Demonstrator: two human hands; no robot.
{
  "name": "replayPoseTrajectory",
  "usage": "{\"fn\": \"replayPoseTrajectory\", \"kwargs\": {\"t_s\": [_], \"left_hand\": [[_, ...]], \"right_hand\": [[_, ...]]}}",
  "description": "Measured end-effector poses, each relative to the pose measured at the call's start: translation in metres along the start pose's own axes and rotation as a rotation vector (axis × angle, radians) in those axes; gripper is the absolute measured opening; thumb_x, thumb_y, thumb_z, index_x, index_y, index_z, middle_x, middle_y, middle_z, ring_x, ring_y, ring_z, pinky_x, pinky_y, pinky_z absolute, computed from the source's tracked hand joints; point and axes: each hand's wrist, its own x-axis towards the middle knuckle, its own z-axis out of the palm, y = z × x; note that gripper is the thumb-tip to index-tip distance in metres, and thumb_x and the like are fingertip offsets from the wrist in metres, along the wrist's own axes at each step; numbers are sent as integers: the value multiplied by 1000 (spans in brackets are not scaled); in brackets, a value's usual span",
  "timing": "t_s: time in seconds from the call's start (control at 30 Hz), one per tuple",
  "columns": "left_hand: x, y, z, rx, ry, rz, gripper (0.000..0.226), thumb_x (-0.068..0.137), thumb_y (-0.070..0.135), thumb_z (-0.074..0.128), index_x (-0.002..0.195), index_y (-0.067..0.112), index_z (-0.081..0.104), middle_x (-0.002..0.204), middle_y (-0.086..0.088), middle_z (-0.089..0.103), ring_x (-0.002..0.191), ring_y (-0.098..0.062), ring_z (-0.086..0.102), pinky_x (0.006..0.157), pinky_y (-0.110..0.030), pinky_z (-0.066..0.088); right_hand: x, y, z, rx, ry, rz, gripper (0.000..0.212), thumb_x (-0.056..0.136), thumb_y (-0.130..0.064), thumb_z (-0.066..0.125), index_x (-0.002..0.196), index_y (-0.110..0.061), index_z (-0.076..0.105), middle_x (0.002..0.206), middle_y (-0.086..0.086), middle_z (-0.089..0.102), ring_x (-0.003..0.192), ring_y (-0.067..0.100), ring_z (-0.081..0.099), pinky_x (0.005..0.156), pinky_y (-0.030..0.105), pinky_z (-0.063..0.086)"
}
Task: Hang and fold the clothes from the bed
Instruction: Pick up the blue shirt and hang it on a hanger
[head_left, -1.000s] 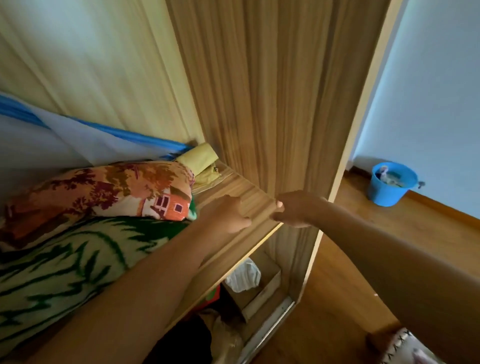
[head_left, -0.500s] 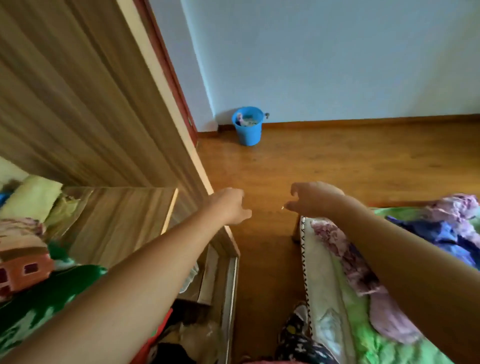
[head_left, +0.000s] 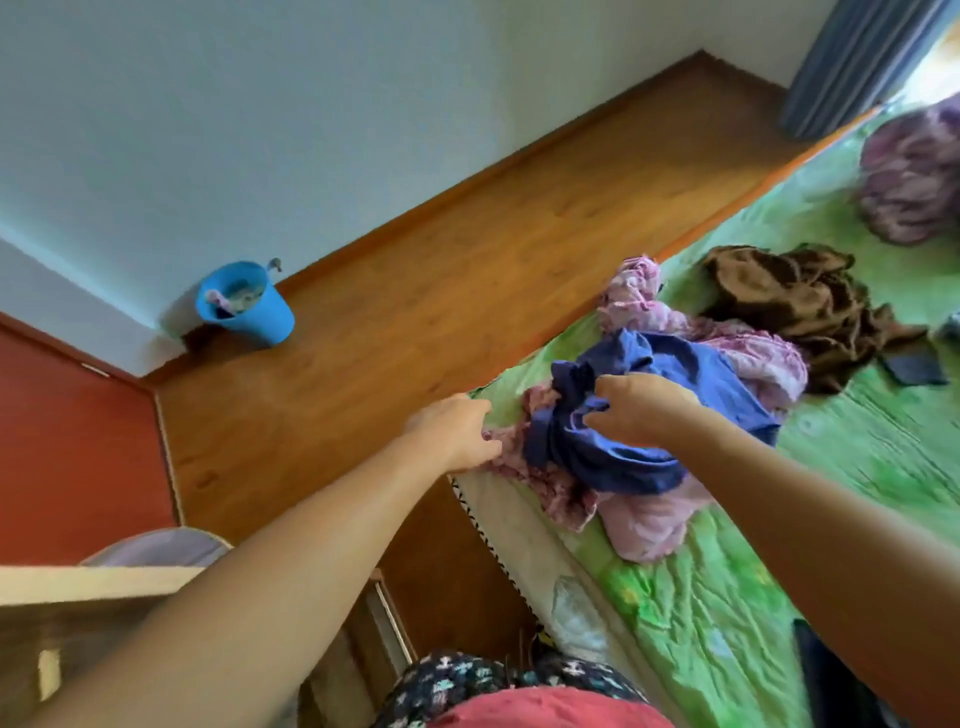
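Right hand: the right hand (head_left: 641, 410) is gripping the blue garment (head_left: 613, 462), its fingers curling into the bunched cloth.
Left hand: the left hand (head_left: 457, 431) is reaching to the near edge of the pink garment (head_left: 644, 525), fingers loosely bent and touching the fabric; I cannot tell whether it is pinching it.
Blue garment: it is lying crumpled on top of the pink garment, at the corner of the bed (head_left: 701, 608).
Other clothes: a brown garment (head_left: 795, 301) is lying just beyond the pink one, and a purple bundle (head_left: 914, 176) is sitting farther up the green sheet.
Room: a blue bucket (head_left: 249, 312) is standing on the wooden floor (head_left: 441, 270) against the wall.
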Motion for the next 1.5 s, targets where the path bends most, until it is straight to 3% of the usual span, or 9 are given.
{"fn": "replayPoseTrajectory", "kwargs": {"t_s": [0.3,0.57,0.73,0.87,1.0,1.13,1.2,1.33,1.5], "left_hand": [[80,72,-6,186,-103,303,51,90,46,55,137,26,48,133,-4,51,113,-28,56,77,-38,49],[143,55,-12,261,-179,433,50,91,41,55,137,23,48,131,-5,52,105,-27,57,76,-36,45],[199,26,-3,263,-214,377,55,88,40,55,141,27,44,137,-6,48,118,-31,55,93,-46,52],[246,16,20,279,-249,386,60,91,34,57,147,32,36,142,-9,42,123,-35,53,96,-49,50],[293,25,38,342,-238,438,44,91,20,56,134,28,50,140,-9,34,126,-35,48,96,-47,49],[340,45,57,400,-217,549,33,90,17,58,118,34,63,163,-9,6,149,-31,16,106,-47,42],[360,57,66,447,-239,617,42,91,17,59,127,38,61,167,-5,2,153,-29,2,111,-49,37],[368,79,77,450,-218,710,40,84,14,58,123,17,63,132,-7,51,133,-32,41,102,-47,46],[349,83,62,250,-200,742,35,81,3,55,114,12,62,106,-9,54,103,-34,57,87,-40,46]], "right_hand": [[-23,105,48,156,-12,339,45,83,-61,52,112,-26,53,116,8,65,109,34,61,88,42,53],[-15,77,74,197,-4,491,42,82,-53,49,113,-24,52,120,10,62,109,35,63,86,40,53],[36,45,93,185,-15,500,32,94,-37,52,120,-18,49,120,11,56,105,36,64,72,38,43],[86,18,116,255,-24,463,44,98,-37,50,137,-23,36,122,11,48,102,38,63,67,40,45],[136,-4,146,308,-68,401,70,100,-45,48,156,-45,7,132,13,38,109,39,52,68,42,44],[164,-14,183,258,-113,451,50,98,-45,53,143,-31,36,145,15,27,114,42,46,73,45,42],[169,-14,197,208,-36,484,33,93,-34,61,119,-15,51,126,12,46,101,38,52,66,42,37],[172,4,202,416,229,548,11,84,-3,59,92,-8,53,89,12,55,79,38,55,57,41,33],[155,36,187,705,465,646,17,92,1,43,100,-9,55,93,13,44,76,39,53,69,43,40]]}}
